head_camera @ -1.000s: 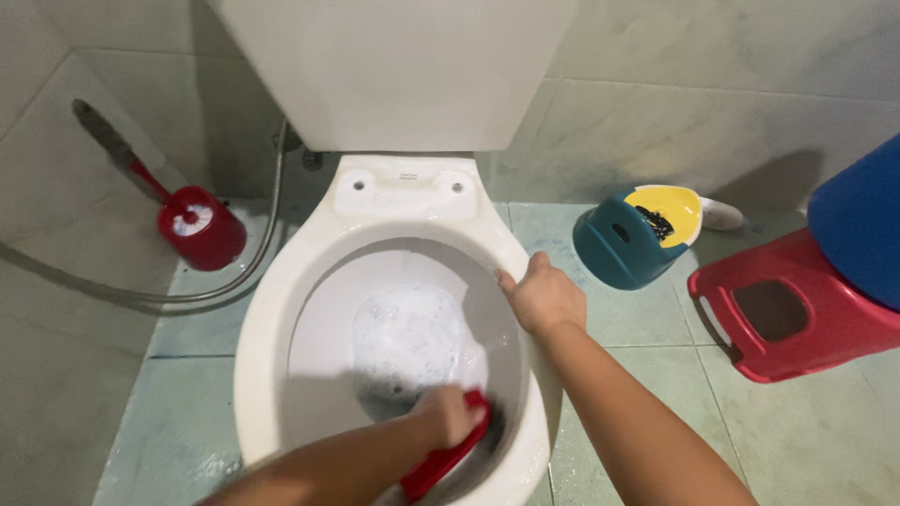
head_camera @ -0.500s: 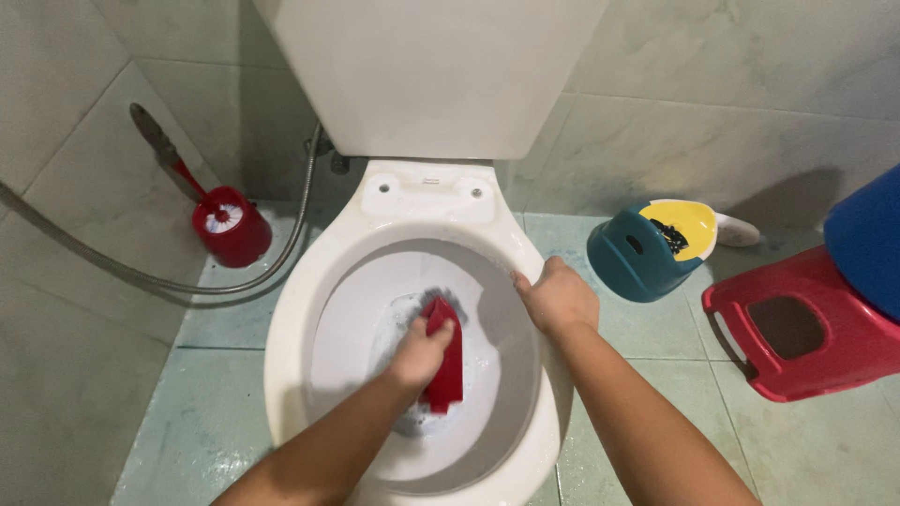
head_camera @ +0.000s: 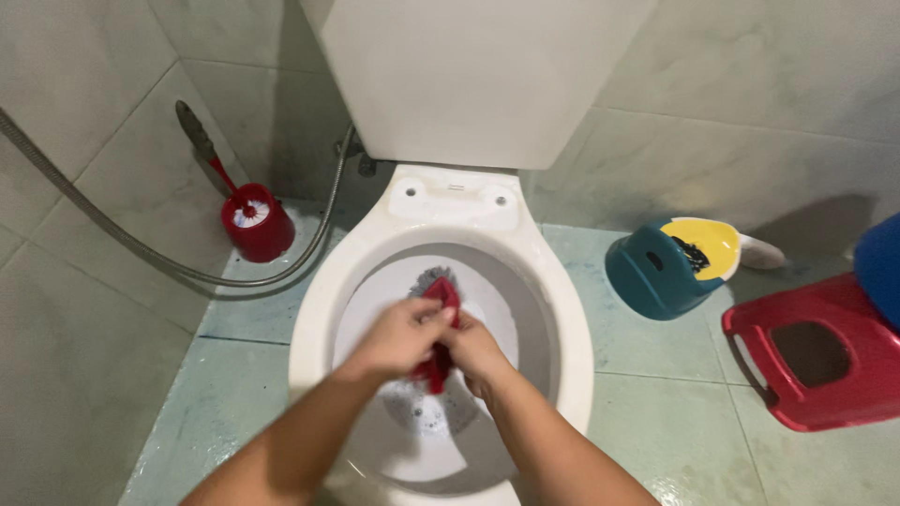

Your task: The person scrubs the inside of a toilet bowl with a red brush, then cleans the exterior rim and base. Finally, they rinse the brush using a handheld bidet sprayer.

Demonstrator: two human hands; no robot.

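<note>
Both hands meet over the open white ceramic toilet bowl (head_camera: 309, 328), inside its rim. The left hand (head_camera: 398, 337) is curled around the red plastic scrubbing brush (head_camera: 441, 323), fingers closed over its back so that only the pointed upper end and a lower strip of red show. The right hand (head_camera: 478, 351) sits just beside it, pressed against the same brush from the other side; it looks wrapped onto the red body too, though how far its fingers close round it is hidden by the left hand. The brush lies roughly upright in the view, its dark grey bristles (head_camera: 429, 278) poking out at the top against the back slope of the bowl. Below the hands a patch of soapy foam (head_camera: 427, 417) sits on the water at the bottom (small bubbles, greyish). Behind the bowl stands the white cistern (head_camera: 478, 80). To the left, a red toilet-brush holder (head_camera: 258, 223) with its brush rests on the pale green tiled floor (head_camera: 675, 412) near the wall, and a flexible metal hose (head_camera: 150, 253) loops past it. To the right lie a teal plastic dipper with a yellow inside (head_camera: 666, 262) and a red plastic stool (head_camera: 820, 351), well apart from the bowl, with a blue plastic container (head_camera: 881, 267) on the stool at the frame edge.
</note>
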